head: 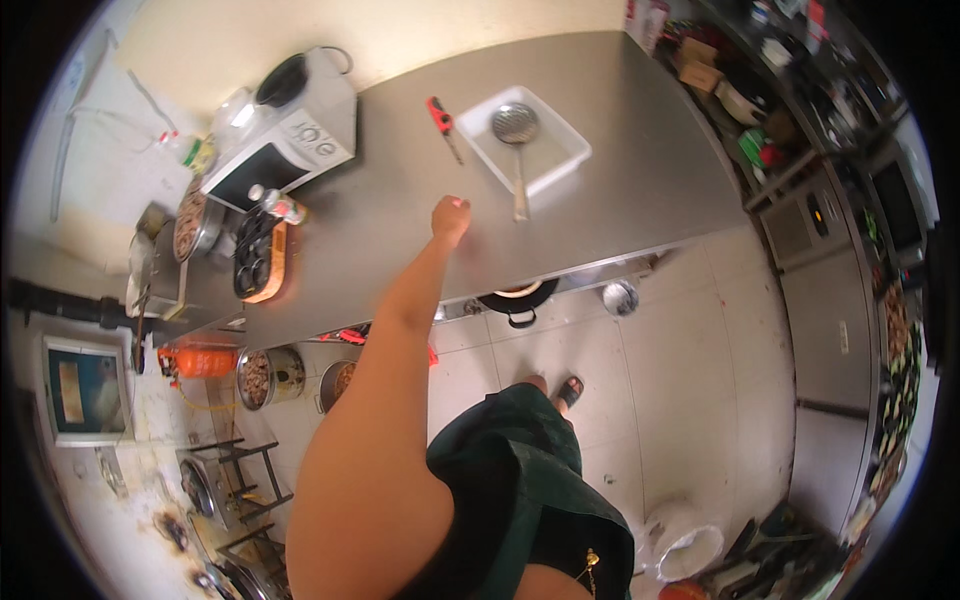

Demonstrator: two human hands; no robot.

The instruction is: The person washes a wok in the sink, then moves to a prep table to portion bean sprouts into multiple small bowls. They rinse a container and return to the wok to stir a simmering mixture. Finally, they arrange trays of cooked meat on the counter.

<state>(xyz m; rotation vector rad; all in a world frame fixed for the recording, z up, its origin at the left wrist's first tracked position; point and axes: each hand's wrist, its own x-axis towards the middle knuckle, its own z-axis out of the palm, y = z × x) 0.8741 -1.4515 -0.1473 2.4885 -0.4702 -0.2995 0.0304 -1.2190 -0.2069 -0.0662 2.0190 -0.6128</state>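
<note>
My left hand hangs over the stainless steel table, its fingers curled in and nothing seen in them. Ahead of it lies a red and black long-neck lighter. To its right stands a white plastic tray. A metal skimmer with a wooden handle rests across the tray, the handle reaching over the near rim. My right hand is out of view.
A microwave oven, a bottle and a black multi-cup pan stand at the left. Below are an orange gas cylinder, a steel pot of food and a black wok. A steel refrigerator stands right.
</note>
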